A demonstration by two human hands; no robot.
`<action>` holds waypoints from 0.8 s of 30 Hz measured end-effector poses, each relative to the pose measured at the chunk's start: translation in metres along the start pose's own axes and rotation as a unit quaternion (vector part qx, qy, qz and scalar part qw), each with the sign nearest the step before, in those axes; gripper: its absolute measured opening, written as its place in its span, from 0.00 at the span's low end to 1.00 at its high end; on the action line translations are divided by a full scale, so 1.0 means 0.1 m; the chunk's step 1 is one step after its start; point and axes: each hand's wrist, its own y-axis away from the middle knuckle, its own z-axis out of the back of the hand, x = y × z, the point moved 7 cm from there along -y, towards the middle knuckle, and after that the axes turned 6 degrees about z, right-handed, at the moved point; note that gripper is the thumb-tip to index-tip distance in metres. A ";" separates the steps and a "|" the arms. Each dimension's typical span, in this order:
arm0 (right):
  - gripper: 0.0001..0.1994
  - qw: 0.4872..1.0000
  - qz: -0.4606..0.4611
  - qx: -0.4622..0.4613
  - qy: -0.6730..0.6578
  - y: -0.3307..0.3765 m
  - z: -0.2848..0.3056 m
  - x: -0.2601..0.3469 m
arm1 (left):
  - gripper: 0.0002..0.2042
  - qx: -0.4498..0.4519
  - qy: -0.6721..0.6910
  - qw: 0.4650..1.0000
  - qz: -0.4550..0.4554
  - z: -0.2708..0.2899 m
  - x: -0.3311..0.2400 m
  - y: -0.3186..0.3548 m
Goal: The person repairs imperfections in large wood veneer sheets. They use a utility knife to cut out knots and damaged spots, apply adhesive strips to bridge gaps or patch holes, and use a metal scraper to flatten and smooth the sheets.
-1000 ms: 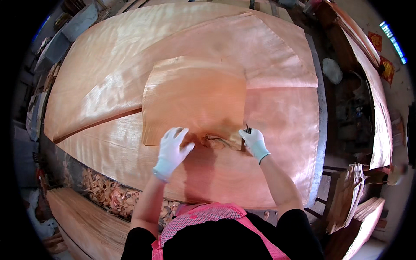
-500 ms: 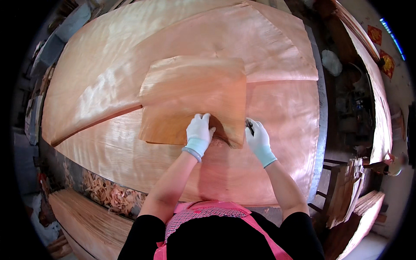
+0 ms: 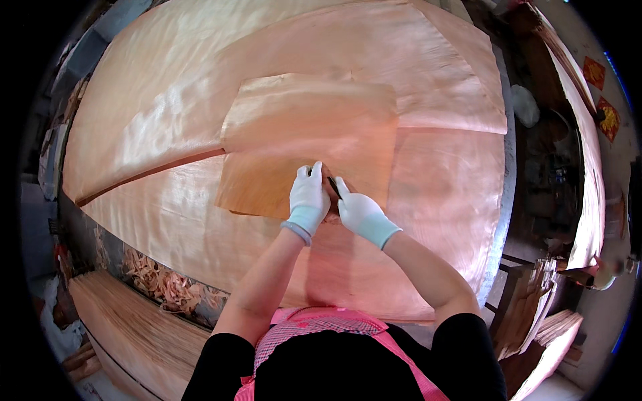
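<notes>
A smaller tan sheet of wood veneer [image 3: 307, 123] lies on top of large, pale pinkish veneer sheets [image 3: 441, 180]. At its near edge, my left hand [image 3: 309, 197] in a white glove is closed on the sheet, fingers on its upper face; the thumb is mostly hidden. Close beside it, my right hand [image 3: 361, 212], gloved too, is closed round a small black tool [image 3: 333, 187], which looks like a cutter. The tool's tip is at the sheet beside my left fingers. Whether it touches the wood is hidden.
Curled wood shavings [image 3: 167, 284] lie at the lower left, above a thick stack of veneer [image 3: 137, 327]. More veneer bundles [image 3: 528, 311] stand at the lower right. A long dark fold edge [image 3: 150, 175] runs across the large sheets at left.
My right hand has moved left with the black tool, from beyond the small sheet's right edge to next to my left hand. The gap under the sheet's near edge is now mostly covered.
</notes>
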 end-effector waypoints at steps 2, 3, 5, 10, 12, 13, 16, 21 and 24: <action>0.33 1.000 0.001 0.014 0.025 -0.07 -0.09 0.02 | 0.25 -0.006 -0.017 1.000 0.003 -0.01 0.03 0.01; 0.34 0.998 0.025 0.011 0.055 -0.01 -0.16 -0.03 | 0.26 -0.017 -0.034 0.999 0.000 -0.02 0.06 0.02; 0.34 0.994 0.025 0.073 0.079 0.28 -0.09 -0.04 | 0.28 -0.035 -0.054 0.998 0.006 -0.03 0.07 0.04; 0.32 0.936 0.046 0.188 0.295 0.49 0.52 -0.45 | 0.39 -0.002 -0.087 0.996 0.027 0.01 -0.14 0.04; 0.34 0.904 0.113 0.165 0.377 0.50 0.80 -0.84 | 0.41 -0.005 -0.111 0.993 0.027 0.00 -0.15 0.01; 0.35 0.897 0.145 0.164 0.385 0.53 0.92 -0.97 | 0.41 -0.008 -0.118 0.993 0.028 0.00 -0.11 0.01; 0.37 0.895 0.230 0.111 0.366 0.52 1.10 -0.97 | 0.41 -0.010 -0.112 0.993 0.041 0.00 -0.08 -0.02; 0.35 0.905 0.268 0.011 0.331 -0.17 0.75 -0.14 | 0.42 -0.028 -0.088 0.994 0.058 0.00 -0.02 -0.03; 0.33 0.867 0.324 0.020 0.379 -0.43 0.62 -0.03 | 0.43 -0.021 -0.064 0.996 0.062 -0.03 -0.01 -0.03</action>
